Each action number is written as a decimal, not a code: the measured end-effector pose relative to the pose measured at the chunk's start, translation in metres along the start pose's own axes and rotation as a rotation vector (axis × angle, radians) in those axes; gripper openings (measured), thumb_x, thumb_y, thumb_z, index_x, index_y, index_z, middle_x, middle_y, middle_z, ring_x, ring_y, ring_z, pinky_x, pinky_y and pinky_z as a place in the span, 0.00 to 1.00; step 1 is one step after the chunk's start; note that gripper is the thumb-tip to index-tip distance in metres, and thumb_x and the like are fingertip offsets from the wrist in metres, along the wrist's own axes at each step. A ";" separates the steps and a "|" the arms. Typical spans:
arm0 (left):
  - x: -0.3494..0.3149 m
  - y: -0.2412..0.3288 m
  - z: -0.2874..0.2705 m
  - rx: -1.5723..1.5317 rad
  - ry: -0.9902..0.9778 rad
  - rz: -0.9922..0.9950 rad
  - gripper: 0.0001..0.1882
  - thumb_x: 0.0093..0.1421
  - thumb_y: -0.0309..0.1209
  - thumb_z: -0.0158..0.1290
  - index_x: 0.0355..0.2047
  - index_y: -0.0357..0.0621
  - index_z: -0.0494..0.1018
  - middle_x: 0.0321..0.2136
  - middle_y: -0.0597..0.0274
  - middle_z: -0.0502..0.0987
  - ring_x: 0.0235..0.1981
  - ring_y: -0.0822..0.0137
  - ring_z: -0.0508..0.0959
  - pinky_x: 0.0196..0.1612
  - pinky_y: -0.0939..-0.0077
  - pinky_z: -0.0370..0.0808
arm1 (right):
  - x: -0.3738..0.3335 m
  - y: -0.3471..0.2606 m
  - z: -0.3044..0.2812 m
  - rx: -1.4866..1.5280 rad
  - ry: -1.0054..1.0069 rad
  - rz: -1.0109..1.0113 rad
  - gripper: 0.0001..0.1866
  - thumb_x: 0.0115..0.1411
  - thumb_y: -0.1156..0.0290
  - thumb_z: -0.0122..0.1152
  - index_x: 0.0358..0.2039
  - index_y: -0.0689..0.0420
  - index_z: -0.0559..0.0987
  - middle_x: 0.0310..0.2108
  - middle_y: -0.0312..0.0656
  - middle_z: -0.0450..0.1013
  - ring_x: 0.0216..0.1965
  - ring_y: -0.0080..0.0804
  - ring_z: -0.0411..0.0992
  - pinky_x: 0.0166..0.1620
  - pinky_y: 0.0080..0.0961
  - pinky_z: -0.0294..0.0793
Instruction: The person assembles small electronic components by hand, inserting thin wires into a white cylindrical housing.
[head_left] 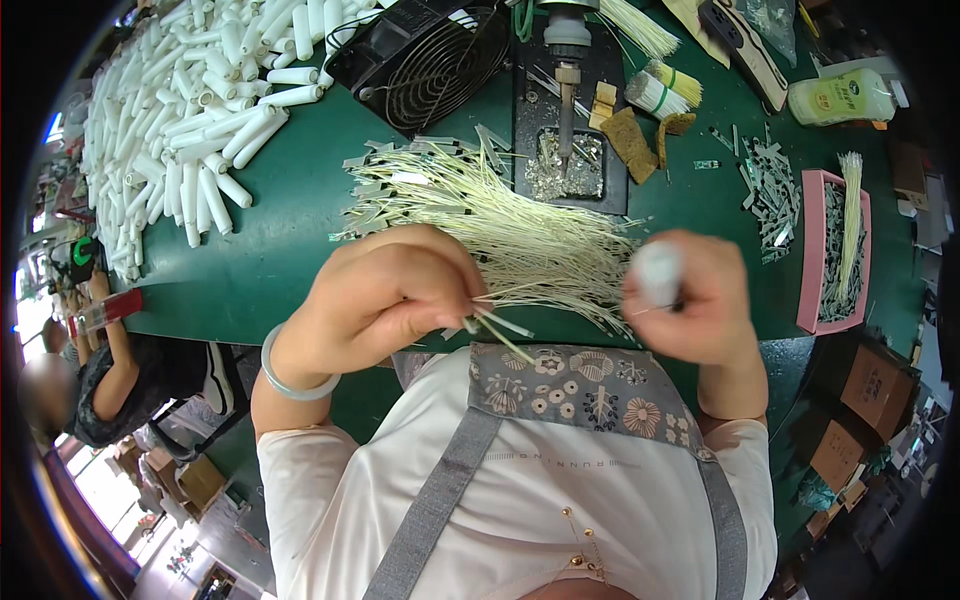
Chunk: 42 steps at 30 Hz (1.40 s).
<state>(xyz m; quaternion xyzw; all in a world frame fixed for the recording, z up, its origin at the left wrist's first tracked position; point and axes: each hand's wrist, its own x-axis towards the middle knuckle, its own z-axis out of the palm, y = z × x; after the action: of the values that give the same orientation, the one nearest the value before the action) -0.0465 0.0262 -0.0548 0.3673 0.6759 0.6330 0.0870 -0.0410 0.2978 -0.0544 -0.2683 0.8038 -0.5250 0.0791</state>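
Note:
My left hand (385, 295) pinches a thin pale wire lead (500, 328) near the front edge of the green table, a pale bangle (285, 378) on its wrist. My right hand (690, 300) is closed around a white plastic tube (658, 272), seen end-on and blurred. Both hands hover just in front of a spread pile of pale wire leads with small metal tabs (490, 215). The wire's far end points toward the tube; whether they touch is unclear.
A heap of white tubes (190, 110) fills the far left. A black fan (425, 60) and a soldering stand with a solder tray (567, 150) sit behind the pile. A pink tray (812, 250) of parts lies at right, a pale bottle (840, 98) beyond it. Another person (110, 370) sits at left.

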 end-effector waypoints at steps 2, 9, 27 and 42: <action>0.001 -0.001 0.007 -0.049 0.006 -0.113 0.02 0.53 0.24 0.51 0.26 0.39 0.69 0.27 0.59 0.73 0.29 0.64 0.73 0.33 0.75 0.70 | 0.000 0.000 -0.008 0.203 0.086 0.012 0.08 0.39 0.78 0.63 0.23 0.59 0.75 0.17 0.37 0.69 0.16 0.24 0.68 0.20 0.18 0.65; 0.013 -0.013 0.014 0.035 -0.054 -0.202 0.03 0.52 0.23 0.52 0.27 0.38 0.69 0.26 0.60 0.72 0.29 0.65 0.72 0.33 0.76 0.68 | 0.019 -0.008 0.021 0.003 0.092 -0.152 0.08 0.37 0.76 0.65 0.22 0.59 0.77 0.16 0.37 0.70 0.16 0.26 0.69 0.19 0.19 0.65; 0.020 -0.025 0.027 0.213 0.032 -0.148 0.05 0.47 0.22 0.55 0.25 0.37 0.70 0.25 0.58 0.70 0.27 0.62 0.72 0.30 0.75 0.68 | 0.009 0.007 0.024 0.174 -0.035 0.173 0.14 0.45 0.69 0.62 0.33 0.60 0.72 0.22 0.43 0.71 0.22 0.39 0.71 0.26 0.26 0.69; 0.010 -0.027 0.039 -0.168 0.242 -0.550 0.06 0.55 0.24 0.51 0.31 0.35 0.68 0.28 0.65 0.70 0.26 0.80 0.68 0.28 0.89 0.68 | -0.005 0.023 0.036 0.279 -0.188 0.188 0.22 0.53 0.73 0.56 0.46 0.64 0.60 0.25 0.39 0.70 0.26 0.19 0.69 0.30 0.17 0.68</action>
<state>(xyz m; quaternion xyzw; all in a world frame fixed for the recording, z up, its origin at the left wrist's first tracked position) -0.0414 0.0651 -0.0833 0.0839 0.7008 0.6784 0.2039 -0.0302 0.2783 -0.0912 -0.2263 0.7337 -0.5945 0.2389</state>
